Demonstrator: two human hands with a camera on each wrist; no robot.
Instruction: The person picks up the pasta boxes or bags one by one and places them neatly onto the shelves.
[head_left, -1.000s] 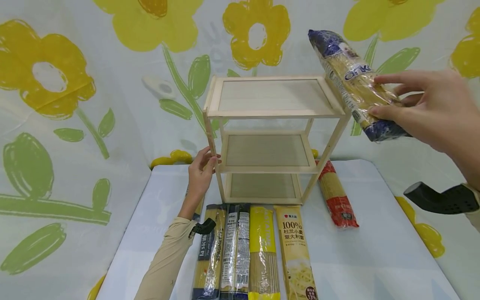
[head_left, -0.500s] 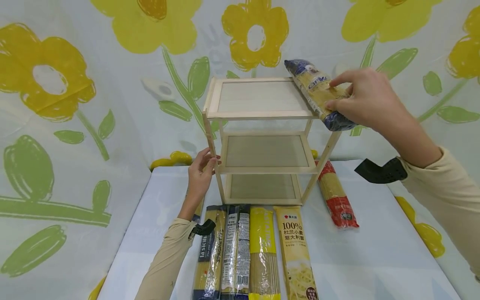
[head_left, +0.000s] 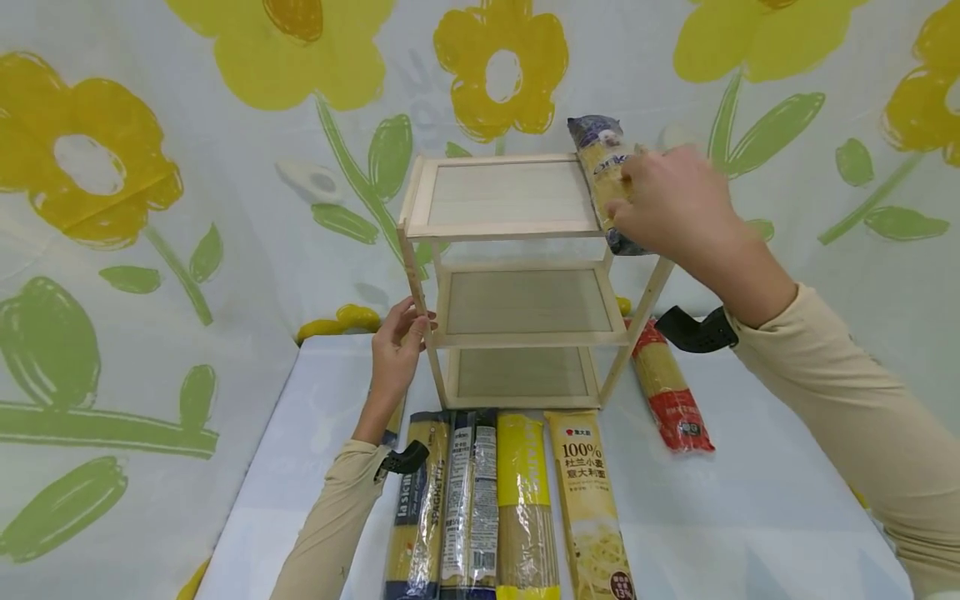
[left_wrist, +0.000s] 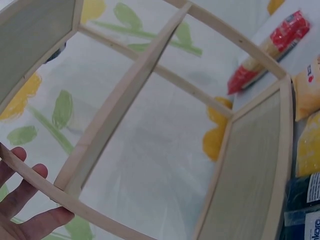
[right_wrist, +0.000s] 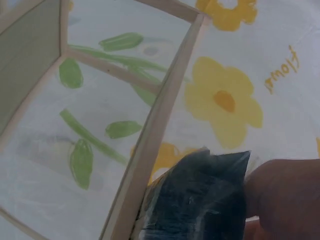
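A wooden three-tier shelf rack (head_left: 510, 200) stands upright on the table. My left hand (head_left: 396, 346) holds its left post, thumb and fingers on either side of the wood in the left wrist view. At the right end of the top tier lies a clear bag of spaghetti (head_left: 602, 167) with dark blue ends. My right hand (head_left: 678, 200) grips this bag from the right, and its near end sticks out past the tier's front edge. In the right wrist view the bag's dark end (right_wrist: 200, 200) is beside the rack's frame; the fingertips are mostly hidden.
Before the rack lie several spaghetti packs side by side, among them a yellow one (head_left: 525, 500) and a cream one (head_left: 588, 508). A red-ended pasta pack (head_left: 671, 387) lies right of the rack. Another pack is partly hidden behind the left forearm. A flower-printed backdrop (head_left: 247, 250) hangs behind.
My right hand has brought the spaghetti bag left and down from the air onto the right end of the top tier, turning it straighter. The left hand keeps its hold on the post.
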